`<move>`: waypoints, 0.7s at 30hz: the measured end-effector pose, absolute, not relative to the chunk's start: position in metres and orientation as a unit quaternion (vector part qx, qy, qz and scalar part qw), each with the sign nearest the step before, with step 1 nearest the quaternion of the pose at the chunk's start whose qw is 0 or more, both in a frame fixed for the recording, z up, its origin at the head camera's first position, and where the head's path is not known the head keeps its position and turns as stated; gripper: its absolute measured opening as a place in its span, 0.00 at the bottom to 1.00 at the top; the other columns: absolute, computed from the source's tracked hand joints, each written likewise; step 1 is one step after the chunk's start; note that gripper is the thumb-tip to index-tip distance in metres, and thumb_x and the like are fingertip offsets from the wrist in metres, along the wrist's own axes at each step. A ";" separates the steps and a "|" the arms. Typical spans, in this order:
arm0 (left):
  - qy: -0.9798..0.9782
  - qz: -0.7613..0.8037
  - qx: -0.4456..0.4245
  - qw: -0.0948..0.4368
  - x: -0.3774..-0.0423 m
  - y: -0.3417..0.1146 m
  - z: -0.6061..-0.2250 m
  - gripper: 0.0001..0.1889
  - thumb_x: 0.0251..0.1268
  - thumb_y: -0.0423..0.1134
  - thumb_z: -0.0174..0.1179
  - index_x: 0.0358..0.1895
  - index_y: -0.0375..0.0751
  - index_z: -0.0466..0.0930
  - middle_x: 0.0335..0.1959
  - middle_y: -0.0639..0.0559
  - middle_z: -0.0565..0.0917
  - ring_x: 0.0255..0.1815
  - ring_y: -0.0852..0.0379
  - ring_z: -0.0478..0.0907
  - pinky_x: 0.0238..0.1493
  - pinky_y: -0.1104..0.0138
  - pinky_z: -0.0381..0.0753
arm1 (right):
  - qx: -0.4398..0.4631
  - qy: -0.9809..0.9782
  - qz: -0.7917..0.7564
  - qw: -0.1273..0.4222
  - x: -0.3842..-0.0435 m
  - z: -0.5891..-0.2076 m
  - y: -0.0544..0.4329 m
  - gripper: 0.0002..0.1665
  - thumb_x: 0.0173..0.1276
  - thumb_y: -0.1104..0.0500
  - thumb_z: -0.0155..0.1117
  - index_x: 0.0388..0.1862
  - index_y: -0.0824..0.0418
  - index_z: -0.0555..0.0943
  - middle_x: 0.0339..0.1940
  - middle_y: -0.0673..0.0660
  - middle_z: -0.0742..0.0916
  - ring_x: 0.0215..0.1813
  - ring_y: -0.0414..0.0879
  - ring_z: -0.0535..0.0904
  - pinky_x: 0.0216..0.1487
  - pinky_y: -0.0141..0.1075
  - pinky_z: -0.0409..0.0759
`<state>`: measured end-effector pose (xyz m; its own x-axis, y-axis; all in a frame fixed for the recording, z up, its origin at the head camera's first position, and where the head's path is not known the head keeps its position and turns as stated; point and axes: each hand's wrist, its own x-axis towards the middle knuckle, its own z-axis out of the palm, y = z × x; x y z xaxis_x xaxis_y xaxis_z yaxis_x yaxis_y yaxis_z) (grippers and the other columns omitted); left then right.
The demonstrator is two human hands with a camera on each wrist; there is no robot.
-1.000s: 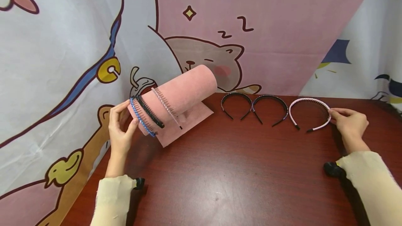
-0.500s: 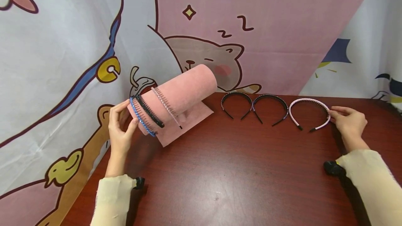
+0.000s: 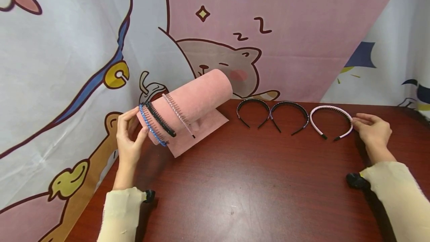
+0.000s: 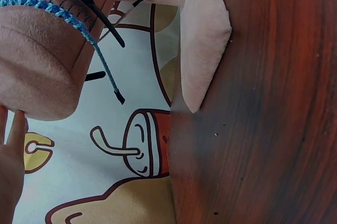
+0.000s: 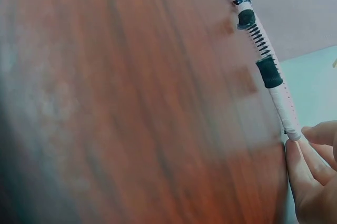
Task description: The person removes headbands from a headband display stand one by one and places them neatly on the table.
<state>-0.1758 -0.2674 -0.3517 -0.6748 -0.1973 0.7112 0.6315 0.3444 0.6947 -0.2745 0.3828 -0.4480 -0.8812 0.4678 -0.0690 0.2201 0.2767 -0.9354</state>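
A pink headband (image 3: 330, 108) with black-capped ends and inner teeth lies at the right of a row on the table; my right hand (image 3: 373, 130) pinches its right side between thumb and fingers. In the right wrist view, my fingertips hold the headband's white-wrapped side (image 5: 283, 110). At the left, my left hand (image 3: 129, 137) holds the near end of a pink padded headband stand (image 3: 201, 90). Over this roll hang a blue braided headband (image 3: 149, 128), a black one (image 3: 159, 118) and a thin pale one (image 3: 174, 109). The left fingertips are partly hidden behind the stand.
Two dark headbands, one plain-looking (image 3: 253, 101) and one with purplish sides (image 3: 289, 104), lie left of the pink one, touching each other. The stand's flat base (image 3: 215, 122) rests on the brown table (image 3: 235, 182). A cartoon-print cloth (image 3: 295, 59) rises behind.
The pink headband has turned slightly, its open ends shifting right. My right hand has moved a little left with it. The left hand and stand stay in place.
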 end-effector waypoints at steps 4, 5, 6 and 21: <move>-0.730 -0.553 -0.147 0.374 -0.175 -0.267 -0.351 0.27 0.59 0.27 0.60 0.64 0.26 0.71 0.61 0.39 0.73 0.66 0.56 0.72 0.74 0.67 0.70 | -0.207 -0.781 0.579 0.113 -0.274 -0.447 0.382 0.19 0.67 0.64 0.63 0.33 0.34 0.76 0.16 0.23 0.81 0.24 0.15 0.77 0.28 0.10 0.71; -0.731 -0.552 -0.146 0.374 -0.175 -0.267 -0.351 0.27 0.59 0.27 0.60 0.64 0.26 0.71 0.61 0.39 0.73 0.66 0.56 0.72 0.74 0.67 0.70 | -0.204 -0.778 0.582 0.114 -0.275 -0.447 0.382 0.19 0.67 0.65 0.63 0.34 0.35 0.76 0.17 0.24 0.82 0.24 0.15 0.77 0.28 0.10 0.71; -0.732 -0.551 -0.145 0.374 -0.175 -0.267 -0.351 0.27 0.59 0.27 0.60 0.64 0.25 0.71 0.61 0.39 0.73 0.66 0.56 0.72 0.74 0.66 0.70 | -0.202 -0.774 0.589 0.115 -0.275 -0.447 0.382 0.20 0.66 0.66 0.62 0.34 0.36 0.76 0.17 0.25 0.82 0.24 0.16 0.78 0.27 0.10 0.72; -0.736 -0.546 -0.139 0.375 -0.174 -0.267 -0.350 0.27 0.59 0.28 0.60 0.64 0.26 0.72 0.61 0.40 0.74 0.66 0.56 0.72 0.74 0.66 0.70 | -0.180 -0.680 0.698 0.137 -0.272 -0.439 0.381 0.23 0.66 0.74 0.57 0.29 0.44 0.82 0.18 0.37 0.87 0.23 0.26 0.84 0.26 0.18 0.81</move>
